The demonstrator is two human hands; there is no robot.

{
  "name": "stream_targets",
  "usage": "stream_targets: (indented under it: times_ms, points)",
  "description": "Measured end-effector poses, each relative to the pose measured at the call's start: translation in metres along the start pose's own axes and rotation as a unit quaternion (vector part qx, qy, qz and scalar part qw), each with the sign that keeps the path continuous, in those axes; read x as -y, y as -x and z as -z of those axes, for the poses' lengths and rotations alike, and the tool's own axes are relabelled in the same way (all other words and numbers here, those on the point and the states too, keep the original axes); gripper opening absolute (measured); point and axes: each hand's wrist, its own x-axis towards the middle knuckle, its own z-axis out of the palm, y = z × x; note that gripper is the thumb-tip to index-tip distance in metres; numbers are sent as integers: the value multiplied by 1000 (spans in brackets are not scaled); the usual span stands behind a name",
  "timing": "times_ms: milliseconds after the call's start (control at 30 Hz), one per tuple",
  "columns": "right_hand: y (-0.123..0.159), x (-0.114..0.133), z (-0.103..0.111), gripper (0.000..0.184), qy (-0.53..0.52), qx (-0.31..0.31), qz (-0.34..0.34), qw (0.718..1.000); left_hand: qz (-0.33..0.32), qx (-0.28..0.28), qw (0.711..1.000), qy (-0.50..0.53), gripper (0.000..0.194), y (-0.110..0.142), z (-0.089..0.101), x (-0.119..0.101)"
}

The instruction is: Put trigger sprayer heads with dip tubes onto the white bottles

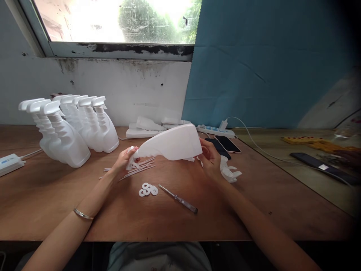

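Observation:
A white spray bottle [175,143] lies on its side in the air above the table, held between both hands. My left hand [126,158] is closed around its trigger head at the left end. At the base end, my right hand [210,156] grips the bottle by its lower edge, with some fingers hidden behind it. Below it on the table are several white ring washers [148,189] and a screwdriver [179,198] with a clear handle. Thin white tubes [141,167] lie beside my left hand. Loose white trigger heads [229,171] sit just right of my right hand.
Several upright spray bottles [70,139] stand at the left. More white bottles [146,126] lie by the wall. A power strip [217,131], a phone [228,144] and a cable are at the back right. A white charger box [11,163] is at the left edge.

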Motion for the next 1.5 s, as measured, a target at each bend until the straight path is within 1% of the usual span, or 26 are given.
stream_targets:
  times_ms: [133,267,333,400,533,633,733,867,933,1000,1100,1167,1200,1267,1333,1400,1500]
  points:
    - [-2,0,-2,42,-6,8,36,999,-3,18,1000,8,37,0,0,0]
    - [-3,5,-2,36,-19,34,84,996,-4,21,1000,0,37,-1,1,3]
    - [-3,7,-2,35,-28,48,84,995,5,11,1000,-9,39,0,1,3]
    - [-3,6,-3,37,-37,58,70,995,13,0,1000,-10,39,0,-1,3]
    - [-2,-2,-4,38,-42,71,48,995,12,-9,1000,4,38,-1,-2,3]
    - [-1,-7,-4,35,-38,54,54,996,-1,-12,1000,-11,38,-3,-1,6]
    - [1,-10,-4,38,-17,29,53,998,-10,-18,999,-45,38,-2,-4,10]
    - [3,-13,-4,43,40,-6,67,997,-23,-23,997,-67,35,3,-12,12]
    - [4,-15,-4,46,73,-19,75,994,-43,-38,995,-87,34,5,-14,12]
    - [6,-17,-4,47,107,-29,61,992,-72,-61,990,-108,34,4,-15,12]
    - [8,-19,-4,44,160,-53,5,986,-111,-91,982,-125,29,2,-13,12]
    - [10,-17,-5,41,190,-73,-27,979,-158,-110,968,-160,24,4,-12,9]
    - [10,-16,-5,40,203,-80,-34,975,-188,-122,955,-192,22,6,-11,8]
    - [10,-14,-6,39,221,-88,-39,970,-250,-153,917,-271,19,11,-10,3]
    - [9,-12,-7,40,235,-93,-39,967,-296,-180,877,-333,18,16,-10,0]
    - [7,-10,-6,42,248,-101,-39,963,-331,-189,850,-363,17,19,-11,-2]
    - [4,-8,-4,43,259,-119,-42,958,-372,-176,828,-380,17,22,-14,-8]
